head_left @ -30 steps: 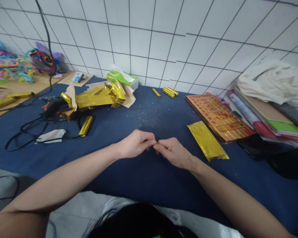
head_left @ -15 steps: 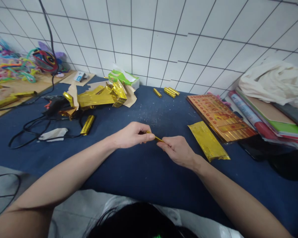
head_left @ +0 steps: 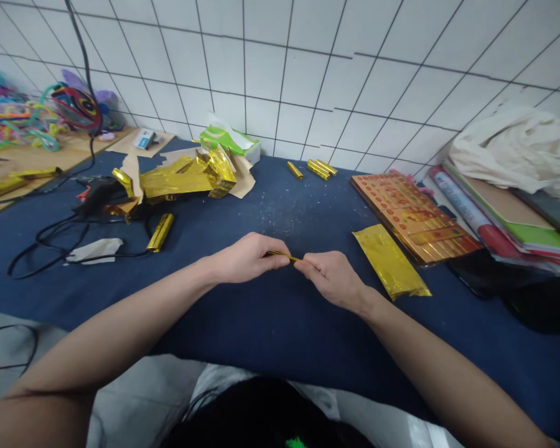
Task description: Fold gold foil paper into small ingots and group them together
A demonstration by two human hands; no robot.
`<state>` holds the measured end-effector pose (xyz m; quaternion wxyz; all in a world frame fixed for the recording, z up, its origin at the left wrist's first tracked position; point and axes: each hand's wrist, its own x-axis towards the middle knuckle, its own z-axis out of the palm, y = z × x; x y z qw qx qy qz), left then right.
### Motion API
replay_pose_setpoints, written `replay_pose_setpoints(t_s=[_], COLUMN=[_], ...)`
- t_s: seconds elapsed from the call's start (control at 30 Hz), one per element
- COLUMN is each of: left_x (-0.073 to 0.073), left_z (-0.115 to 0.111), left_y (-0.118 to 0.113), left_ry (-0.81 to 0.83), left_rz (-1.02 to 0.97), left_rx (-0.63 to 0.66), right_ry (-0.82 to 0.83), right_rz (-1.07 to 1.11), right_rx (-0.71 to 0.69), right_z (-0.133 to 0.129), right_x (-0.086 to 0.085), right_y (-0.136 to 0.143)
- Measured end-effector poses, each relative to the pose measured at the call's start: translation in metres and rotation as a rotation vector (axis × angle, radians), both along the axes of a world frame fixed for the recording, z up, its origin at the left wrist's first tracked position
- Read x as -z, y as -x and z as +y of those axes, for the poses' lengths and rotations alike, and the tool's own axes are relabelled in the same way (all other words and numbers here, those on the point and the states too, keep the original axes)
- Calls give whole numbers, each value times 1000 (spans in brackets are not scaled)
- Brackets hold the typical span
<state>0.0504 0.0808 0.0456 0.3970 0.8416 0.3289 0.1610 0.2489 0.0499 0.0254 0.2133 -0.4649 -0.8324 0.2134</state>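
Observation:
Over the front middle of the table, my left hand [head_left: 248, 258] and my right hand [head_left: 332, 275] both pinch a thin rolled strip of gold foil paper [head_left: 294, 259]. It spans the small gap between my fingertips, and most of it is hidden by them. To the right of my right hand lies a flat gold foil sheet [head_left: 392, 261], beside a stack of orange-gold printed paper [head_left: 415, 218]. A gold foil roll [head_left: 160, 233] rests left of my left hand. Farther back are another short gold roll [head_left: 295, 170] and a few more gold rolls [head_left: 318, 169] by the wall.
Crumpled gold foil [head_left: 177, 179] and a green tissue pack [head_left: 231, 142] sit at the back left. A black glue gun [head_left: 98, 194] with looped cable lies near a white scrap [head_left: 96, 250]. Notebooks [head_left: 518, 218] under cream cloth [head_left: 518, 149] fill the right side.
My hands have come slightly closer together, and the gold strip between them lies flatter, with less of it showing. The view has shifted a little.

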Motion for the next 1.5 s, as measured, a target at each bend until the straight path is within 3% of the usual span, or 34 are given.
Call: replay_pose_setpoints(t_s=[0.1, 0.23, 0.3, 0.43, 0.53, 0.63, 0.7, 0.77, 0.87, 0.93, 1.07, 1.23, 1.5], left_x=[-1, 3, 3, -2, -2, 2, 5, 5, 3, 2, 3, 3, -2], left_z=[-2, -2, -1, -2, -5, -6, -6, -7, -9, -10, -12, -9, -1], left_y=[-1, -1, -1, -1, -2, -3, -4, -4, -5, -5, -6, -6, 2], left_ry=[-43, 18, 62, 58, -4, 200, 328, 275, 9, -80, -32, 126, 120], left_rz=[51, -13, -26, 26, 49, -4, -29, -15, 31, 54, 67, 40, -40], left_rx=[55, -34, -56, 0, 62, 73, 78, 77, 54, 49, 88, 81, 1], right_ry=[-65, 115, 126, -40, -270, -494, -535, -472, -257, -103, 57, 22, 24], right_rz=[-20, 116, 154, 57, -49, -127, -140, -110, -30, 14, 58, 108, 185], right_rx=[-24, 22, 22, -44, -89, -110, -113, -95, -55, -43, -39, -71, -17], right_z=[0, -1, -2, -3, -3, -3, -4, -4, -3, -3, -5, -7, -3], right_x=[3, -2, -5, -4, 1, 5, 6, 7, 6, 3, 0, -1, -7], right_y=[0, 0, 0, 0, 1, 1, 1, 1, 1, 2, 5, 5, -1])
